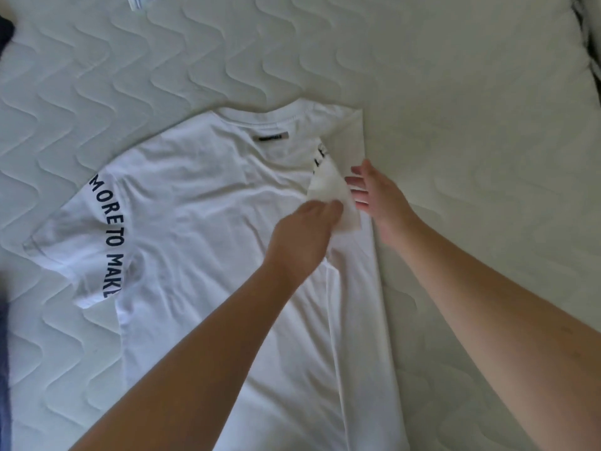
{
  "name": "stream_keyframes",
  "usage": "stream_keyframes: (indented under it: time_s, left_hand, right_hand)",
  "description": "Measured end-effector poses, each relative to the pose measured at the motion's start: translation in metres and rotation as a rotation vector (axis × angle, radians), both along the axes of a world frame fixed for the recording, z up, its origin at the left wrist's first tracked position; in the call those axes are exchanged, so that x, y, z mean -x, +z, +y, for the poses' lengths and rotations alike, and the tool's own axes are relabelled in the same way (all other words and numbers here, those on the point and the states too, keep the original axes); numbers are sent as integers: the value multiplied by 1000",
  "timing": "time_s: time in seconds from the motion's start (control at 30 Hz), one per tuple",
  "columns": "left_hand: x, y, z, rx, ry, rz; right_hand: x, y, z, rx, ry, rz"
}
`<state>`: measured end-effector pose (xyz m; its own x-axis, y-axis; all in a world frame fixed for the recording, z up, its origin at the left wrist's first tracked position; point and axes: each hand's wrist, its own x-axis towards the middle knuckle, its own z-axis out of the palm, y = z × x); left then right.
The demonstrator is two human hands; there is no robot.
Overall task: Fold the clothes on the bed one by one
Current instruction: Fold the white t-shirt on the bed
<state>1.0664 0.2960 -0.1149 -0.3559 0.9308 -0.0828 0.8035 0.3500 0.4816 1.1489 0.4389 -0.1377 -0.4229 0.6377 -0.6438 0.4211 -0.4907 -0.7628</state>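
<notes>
White t-shirt lies flat on the quilted bed, its right side turned in over the body. Left hand pinches the folded-in sleeve, while right hand sits just beside it, fingers straight, holding nothing.

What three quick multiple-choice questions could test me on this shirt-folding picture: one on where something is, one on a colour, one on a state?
1. Where does the white T-shirt lie?
A. on the quilted mattress
B. on a chair
C. on the floor

2. What colour is the lettering on the spread sleeve?
A. red
B. dark
C. yellow

3. What is the left hand doing?
A. resting flat
B. pointing
C. gripping the folded-in sleeve

Answers: A, quilting shows all round the shirt; B, the letters read near-black; C, its fingers curl round the fabric, while the right hand stays open beside it.
</notes>
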Motion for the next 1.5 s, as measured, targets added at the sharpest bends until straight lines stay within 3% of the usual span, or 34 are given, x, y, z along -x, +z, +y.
stream_keyframes:
  time_s: [0.1, 0.27, 0.4, 0.5, 0.6, 0.77, 0.87, 0.97, 1.03, 1.13, 1.2, 1.4, 1.5]
  left_hand:
    - [-19, -6, 2, 83, -230, 78]
    - [-22, -21, -10, 47, -341, 123]
    - [-20, -30, -27, 123, -132, 118]
    - [-13, -37, -39, 207, 105, -37]
    - [-10, -42, -47, 174, 260, -180]
    - [-14, -45, -56, 18, 192, -99]
    - [-14, -48, -62, 15, 73, 26]
    - [-10, -49, -64, 62, 137, 32]
    - [-8, -48, -65, 111, 236, -96]
    - [-4, -48, -62, 166, 455, -492]
    - [3, -49, -58, 222, 502, -549]
    - [15, -40, -54, 164, 436, -377]
    - [13, -39, -58, 288, 358, -377]
  right_hand:
    - [4, -3, 18, -14, 68, -49]
    - [13, -18, 28, -161, 126, -227]
    - [32, -25, 36, -257, 102, -223]
    - [44, -29, 44, -345, 127, -253]
    - [55, -28, 51, -402, 208, -264]
    - [62, -34, 63, -427, 207, -289]
    - [59, -35, 61, -461, 275, -305]
    - [44, -28, 48, -457, 318, -330]
    - [23, -22, 31, -448, 454, -401]
    - [-12, -16, -1, -325, 671, -474]
    - [-27, -19, -17, -312, 744, -540]
    - [-39, -24, -42, -404, 559, -548]
    - [-41, -22, -49, -401, 496, -507]
